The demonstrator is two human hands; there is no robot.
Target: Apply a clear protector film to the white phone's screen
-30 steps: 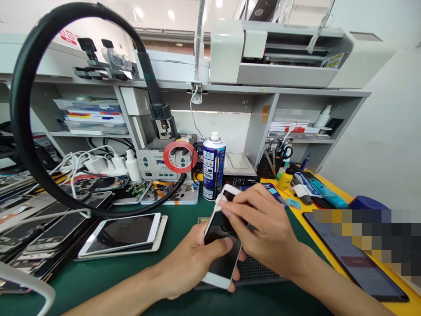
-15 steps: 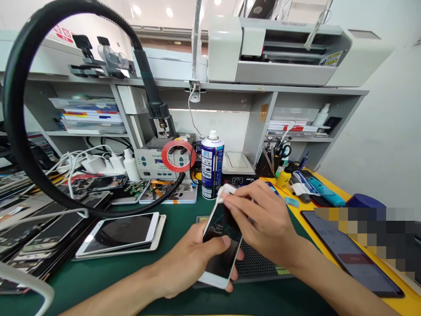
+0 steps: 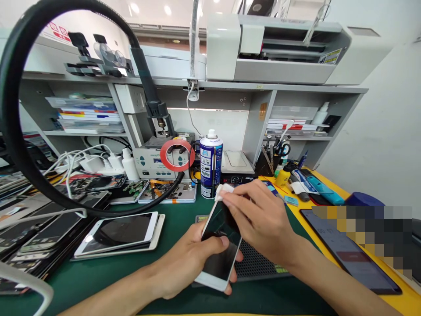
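Note:
My left hand [image 3: 189,261] is closed around a white-framed smartphone [image 3: 221,259], its thumb on the dark screen and its fingertips wrapping the right edge from beneath. The phone is tilted, its top end pointing away from me. At that top end, my right hand [image 3: 268,221] pinches a small white wad [image 3: 219,192], which looks like tissue or cloth, against the upper left corner. Part of the phone's right side is hidden behind the right hand. Below both hands lies a black perforated pad [image 3: 255,265] on the green mat [image 3: 177,215].
Two stacked white phones [image 3: 121,232] lie left, beside piled phone parts [image 3: 62,228]. A blue spray can [image 3: 211,169] stands behind my hands, near red tape [image 3: 163,153]. A thick black hose [image 3: 13,153] arcs at left. A large dark-screened device [image 3: 348,250] lies right.
The view has shifted very slightly. Both hands keep nearly the same pose on the phone, with the white wad still at its upper left corner.

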